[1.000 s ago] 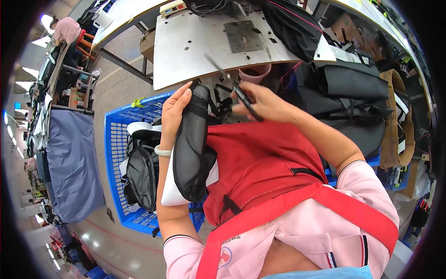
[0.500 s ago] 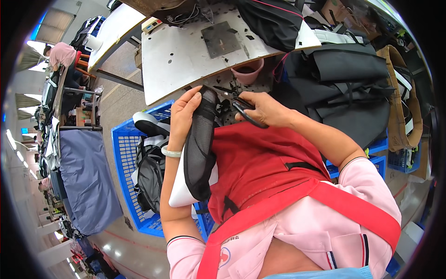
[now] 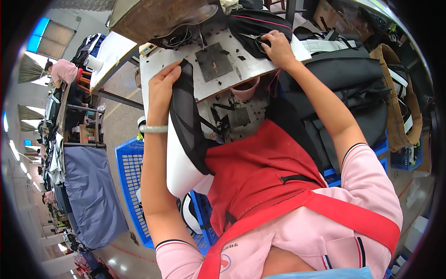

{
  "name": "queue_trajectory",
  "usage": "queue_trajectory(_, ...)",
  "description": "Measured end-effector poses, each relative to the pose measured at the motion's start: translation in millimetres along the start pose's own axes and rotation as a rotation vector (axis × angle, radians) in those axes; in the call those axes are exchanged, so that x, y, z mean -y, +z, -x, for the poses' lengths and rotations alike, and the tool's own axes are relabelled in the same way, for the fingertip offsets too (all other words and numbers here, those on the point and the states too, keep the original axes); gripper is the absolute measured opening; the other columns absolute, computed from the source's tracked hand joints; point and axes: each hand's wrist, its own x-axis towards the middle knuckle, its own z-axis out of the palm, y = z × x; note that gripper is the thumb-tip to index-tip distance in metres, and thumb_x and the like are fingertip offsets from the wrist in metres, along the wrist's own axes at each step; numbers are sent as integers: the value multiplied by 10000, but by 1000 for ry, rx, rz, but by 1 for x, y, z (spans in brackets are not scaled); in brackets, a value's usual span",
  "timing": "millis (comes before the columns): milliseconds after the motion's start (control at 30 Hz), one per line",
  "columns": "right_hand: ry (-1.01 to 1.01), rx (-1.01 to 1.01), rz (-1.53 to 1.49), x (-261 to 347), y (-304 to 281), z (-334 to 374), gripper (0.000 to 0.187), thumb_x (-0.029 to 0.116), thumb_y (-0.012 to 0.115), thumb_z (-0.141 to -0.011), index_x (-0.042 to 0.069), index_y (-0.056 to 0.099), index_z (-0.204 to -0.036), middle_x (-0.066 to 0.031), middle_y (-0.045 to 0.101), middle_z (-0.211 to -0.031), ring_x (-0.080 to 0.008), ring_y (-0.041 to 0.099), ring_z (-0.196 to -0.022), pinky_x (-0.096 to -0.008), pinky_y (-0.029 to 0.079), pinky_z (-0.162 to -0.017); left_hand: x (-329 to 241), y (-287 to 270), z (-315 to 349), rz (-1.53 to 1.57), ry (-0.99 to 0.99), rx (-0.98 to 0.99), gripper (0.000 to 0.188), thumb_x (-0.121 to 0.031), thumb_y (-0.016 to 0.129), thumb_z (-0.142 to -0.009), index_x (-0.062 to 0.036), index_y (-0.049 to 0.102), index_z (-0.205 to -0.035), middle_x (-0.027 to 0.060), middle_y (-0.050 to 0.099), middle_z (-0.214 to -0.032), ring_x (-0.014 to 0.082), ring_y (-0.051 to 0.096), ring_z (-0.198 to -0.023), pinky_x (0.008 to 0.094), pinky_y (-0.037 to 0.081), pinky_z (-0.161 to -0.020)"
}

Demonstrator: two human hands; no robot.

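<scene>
the left hand [image 3: 162, 83] pinches the upper end of a black mesh piece [image 3: 182, 107] between thumb and fingers; the piece hangs down along the forearm toward the red apron [image 3: 260, 158], with a white panel [image 3: 179, 172] behind it. the right hand [image 3: 280, 49] reaches over the bench [image 3: 151, 63], fingers curled at the handles of scissors [image 3: 254, 36] above a black fabric bundle [image 3: 241, 30]; whether it grips them or has let go, i cannot tell. a dark metal plate [image 3: 213, 61] lies on the bench between the two hands.
</scene>
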Motion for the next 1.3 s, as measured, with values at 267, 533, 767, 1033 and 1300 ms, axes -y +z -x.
queue_trajectory(267,23,-111,-62,0,13,6,195,201,654,-852,52,693,-972,-131,636,-1058,-321,570,-1060,-416,440,-945,21,8,-59,-92,-24,123,316,-143,662,-911,27,672,-1178,61,693,-1041,96,615,-908,207,474,-829)
queue_trajectory(533,32,-133,-51,2,10,3,185,209,651,-849,73,697,-965,-114,637,-1042,-308,571,-1056,-416,431,-958,37,-3,-88,-79,23,342,358,-173,657,-919,29,648,-1214,56,685,-1081,97,616,-936,214,468,-867)
queue_trajectory(767,-168,-292,-187,28,-4,19,113,142,663,-811,88,688,-907,-82,641,-1015,-301,568,-1037,-403,418,-907,52,17,-46,319,-254,508,342,-201,671,-913,17,667,-1176,36,694,-1028,88,620,-913,225,488,-844)
queue_trajectory(1033,278,1114,-1214,200,-81,210,551,341,716,-876,-15,530,-1252,-100,630,-1076,-162,601,-937,-310,489,-845,127,125,43,147,-45,158,246,-201,671,-813,-9,748,-946,58,713,-757,112,631,-710,258,492,-705)
queue_trajectory(1300,605,1075,-1372,224,-100,205,526,278,679,-910,-41,498,-1286,-126,626,-1165,-161,595,-1033,-325,464,-929,122,126,55,48,-76,270,240,-170,637,-866,14,721,-994,60,695,-773,96,619,-709,254,490,-674)
